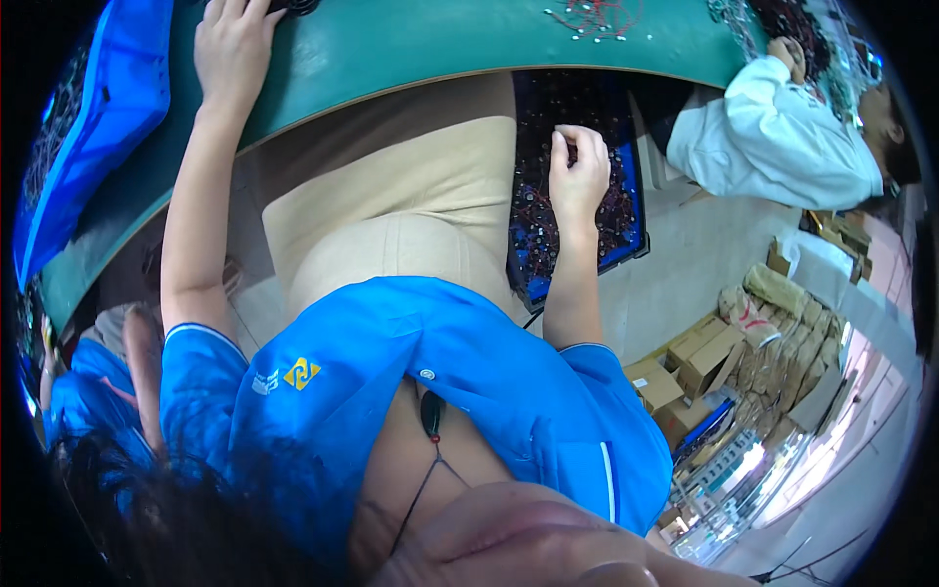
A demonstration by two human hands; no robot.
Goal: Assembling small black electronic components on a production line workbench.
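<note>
My left hand (233, 54) reaches over the green tabletop (391, 39) at the upper left. Its visible fingers are spread, with the tips cut off by the upper edge. The thumb lies beside a small black object (299, 6), whose kind I cannot make out. My right hand (581, 181) is above a blue crate (641, 210) to the right of my lap. That crate holds many small dark parts with red and black wires (533, 210). The right fingers are curled toward the thumb. Whatever they hold, if anything, is too small to make out.
Red-wired parts with white ends (597, 18) lie on the far tabletop. A blue bin (108, 98) stands at the left. At the upper right, a co-worker in a white sleeve (753, 127) handles wired parts. Cardboard boxes (704, 357) stand on the floor at the right.
</note>
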